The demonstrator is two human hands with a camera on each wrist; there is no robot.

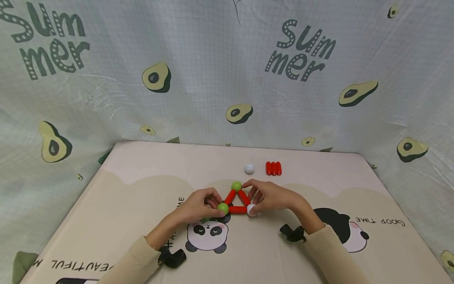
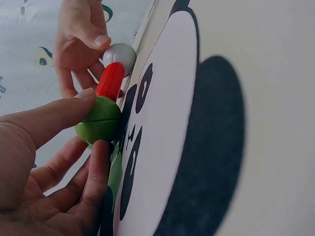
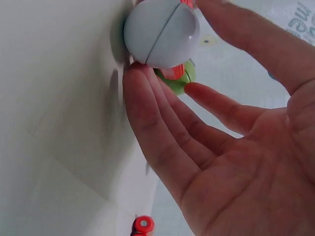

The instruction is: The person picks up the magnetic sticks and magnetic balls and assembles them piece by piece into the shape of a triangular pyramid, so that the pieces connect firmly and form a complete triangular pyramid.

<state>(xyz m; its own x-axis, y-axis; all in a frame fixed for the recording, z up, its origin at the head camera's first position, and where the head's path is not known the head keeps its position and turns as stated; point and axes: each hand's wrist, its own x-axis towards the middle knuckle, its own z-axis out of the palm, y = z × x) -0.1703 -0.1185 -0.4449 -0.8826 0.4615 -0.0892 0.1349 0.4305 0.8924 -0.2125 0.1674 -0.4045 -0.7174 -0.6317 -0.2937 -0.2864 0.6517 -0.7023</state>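
Note:
Three red rods, one of them the near rod [image 1: 238, 210], join three balls into a triangle lying on the table. My left hand [image 1: 198, 205] pinches the left green ball [image 1: 223, 208] between thumb and fingers, seen close up in the left wrist view. At the right corner is a white ball [image 1: 251, 210], which my right hand [image 1: 271, 196] holds with thumb and fingers around it. The right index finger reaches to the far green ball [image 1: 236, 186] at the top corner. In the right wrist view, the white ball [image 3: 160, 34] partly hides the rods.
Behind the triangle lie a loose white ball [image 1: 249, 169] and three red rods [image 1: 273, 168] side by side. The table cover [image 1: 142, 221] carries printed pandas and lettering. A patterned curtain [image 1: 198, 59] hangs along the back and sides.

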